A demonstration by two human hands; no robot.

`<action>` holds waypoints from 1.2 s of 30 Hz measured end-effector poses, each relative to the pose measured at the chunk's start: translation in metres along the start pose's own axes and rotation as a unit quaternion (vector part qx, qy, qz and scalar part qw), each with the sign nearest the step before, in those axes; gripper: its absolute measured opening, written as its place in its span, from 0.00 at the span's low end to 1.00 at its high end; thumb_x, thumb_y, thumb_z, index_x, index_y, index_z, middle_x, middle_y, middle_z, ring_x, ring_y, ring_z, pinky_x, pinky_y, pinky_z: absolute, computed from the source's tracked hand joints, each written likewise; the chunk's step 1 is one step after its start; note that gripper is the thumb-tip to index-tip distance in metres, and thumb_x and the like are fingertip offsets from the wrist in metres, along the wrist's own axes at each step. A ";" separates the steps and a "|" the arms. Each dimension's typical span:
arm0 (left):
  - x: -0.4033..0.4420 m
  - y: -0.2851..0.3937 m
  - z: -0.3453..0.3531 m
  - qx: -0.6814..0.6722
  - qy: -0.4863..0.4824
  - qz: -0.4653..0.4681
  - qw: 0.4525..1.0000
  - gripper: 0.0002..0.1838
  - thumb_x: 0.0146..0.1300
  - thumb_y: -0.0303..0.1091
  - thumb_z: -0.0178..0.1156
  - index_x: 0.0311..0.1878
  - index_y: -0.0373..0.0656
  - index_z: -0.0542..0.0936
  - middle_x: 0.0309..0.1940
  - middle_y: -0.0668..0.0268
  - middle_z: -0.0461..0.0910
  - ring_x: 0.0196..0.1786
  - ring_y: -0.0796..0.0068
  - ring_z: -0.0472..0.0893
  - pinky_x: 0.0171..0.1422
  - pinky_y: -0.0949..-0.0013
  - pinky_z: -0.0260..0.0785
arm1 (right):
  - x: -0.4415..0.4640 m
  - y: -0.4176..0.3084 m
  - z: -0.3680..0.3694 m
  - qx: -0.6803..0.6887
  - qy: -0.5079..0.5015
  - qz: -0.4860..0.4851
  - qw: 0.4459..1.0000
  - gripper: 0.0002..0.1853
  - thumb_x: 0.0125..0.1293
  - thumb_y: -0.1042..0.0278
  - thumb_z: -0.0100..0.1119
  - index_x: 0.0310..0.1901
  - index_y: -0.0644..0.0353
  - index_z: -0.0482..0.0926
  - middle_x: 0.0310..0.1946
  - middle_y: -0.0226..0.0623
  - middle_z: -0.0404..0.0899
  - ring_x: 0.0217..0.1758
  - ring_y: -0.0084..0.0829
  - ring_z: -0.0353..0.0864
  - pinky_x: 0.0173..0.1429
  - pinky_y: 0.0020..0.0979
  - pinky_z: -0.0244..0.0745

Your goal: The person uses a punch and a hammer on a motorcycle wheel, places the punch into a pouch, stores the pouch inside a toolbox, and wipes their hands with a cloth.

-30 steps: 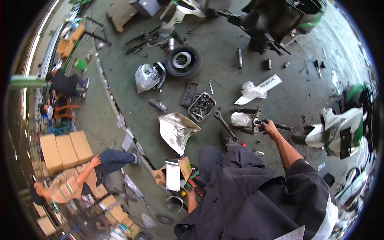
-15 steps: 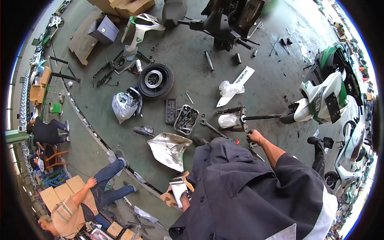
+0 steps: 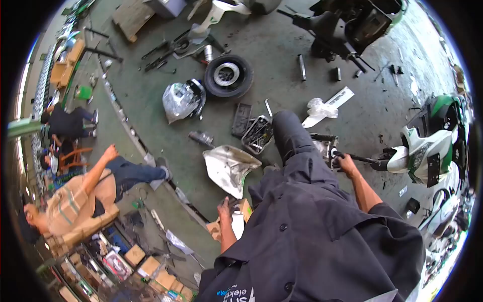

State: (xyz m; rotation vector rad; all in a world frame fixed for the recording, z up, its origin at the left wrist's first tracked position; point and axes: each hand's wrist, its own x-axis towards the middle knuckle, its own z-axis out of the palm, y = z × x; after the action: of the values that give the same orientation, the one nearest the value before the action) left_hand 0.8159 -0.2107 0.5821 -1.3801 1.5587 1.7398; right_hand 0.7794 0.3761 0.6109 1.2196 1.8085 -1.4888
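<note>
My right hand [image 3: 345, 163] is closed around the dark rod [image 3: 366, 159] of a metal fork part [image 3: 323, 143] lying on the floor. Its plastic-wrapped section is partly hidden behind my raised knee. My left hand [image 3: 225, 210] hangs over a small open cardboard box [image 3: 245, 209] with a white item [image 3: 237, 224] in it; the fingers are loosely spread and hold nothing I can make out. In front of it lies a silvery-white panel [image 3: 229, 168]. A tray of tools [image 3: 257, 135] rests beside my knee.
Ahead lie a wheel [image 3: 229, 76], a plastic-wrapped part [image 3: 183, 100] and a white strip [image 3: 329, 106]. A partly stripped scooter [image 3: 347, 30] stands beyond; another [image 3: 425, 151] is at right. At left, a person [image 3: 83, 201] sits near cardboard boxes, with another person [image 3: 70, 121] farther back.
My right hand, off the rod half a second ago, is now around it. My left hand has moved up from the white item. My knee has come forward over the fork part.
</note>
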 end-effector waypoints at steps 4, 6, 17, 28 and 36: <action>-0.003 -0.018 0.026 0.070 0.084 -0.057 0.992 0.22 0.70 0.44 0.63 0.55 0.34 0.76 0.42 0.50 0.83 0.36 0.54 0.84 0.42 0.53 0.79 | 0.030 0.021 -0.001 -0.066 0.005 0.060 0.996 0.12 0.70 0.68 0.56 0.48 0.67 0.82 0.29 0.40 0.84 0.28 0.33 0.86 0.28 0.36 0.79; 0.000 -0.020 0.044 0.124 0.070 -0.094 0.985 0.22 0.71 0.44 0.62 0.55 0.33 0.76 0.42 0.51 0.83 0.37 0.55 0.83 0.42 0.53 0.78 | 0.060 0.012 0.003 -0.148 -0.006 0.097 0.984 0.13 0.68 0.68 0.58 0.50 0.65 0.83 0.34 0.41 0.86 0.31 0.34 0.87 0.27 0.37 0.80; 0.077 0.254 0.245 0.284 0.022 -0.012 0.958 0.24 0.73 0.47 0.59 0.56 0.32 0.78 0.42 0.54 0.82 0.40 0.60 0.80 0.44 0.55 0.74 | 0.227 -0.324 -0.035 0.048 0.011 -0.147 0.988 0.14 0.71 0.64 0.55 0.46 0.67 0.82 0.34 0.43 0.86 0.40 0.32 0.87 0.46 0.35 0.81; 0.110 0.521 0.466 0.213 -0.138 0.179 0.951 0.25 0.73 0.44 0.58 0.65 0.37 0.71 0.51 0.51 0.82 0.49 0.55 0.86 0.51 0.55 0.80 | 0.276 -0.345 -0.141 0.217 0.140 -0.006 0.966 0.13 0.74 0.64 0.53 0.51 0.64 0.78 0.38 0.39 0.86 0.37 0.30 0.86 0.36 0.33 0.80; 0.163 0.457 0.451 0.365 -0.053 -0.047 0.928 0.19 0.70 0.40 0.64 0.57 0.36 0.76 0.38 0.62 0.83 0.37 0.68 0.83 0.37 0.61 0.79 | 0.293 -0.407 -0.098 0.255 0.197 -0.073 0.944 0.16 0.72 0.64 0.53 0.52 0.68 0.79 0.37 0.40 0.86 0.38 0.30 0.87 0.40 0.32 0.80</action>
State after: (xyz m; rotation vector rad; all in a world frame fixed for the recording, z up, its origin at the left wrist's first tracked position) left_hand 0.1978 0.0267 0.6102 -0.9362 1.7775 0.9773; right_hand 0.3035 0.5626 0.6035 1.7688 1.8438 -1.9965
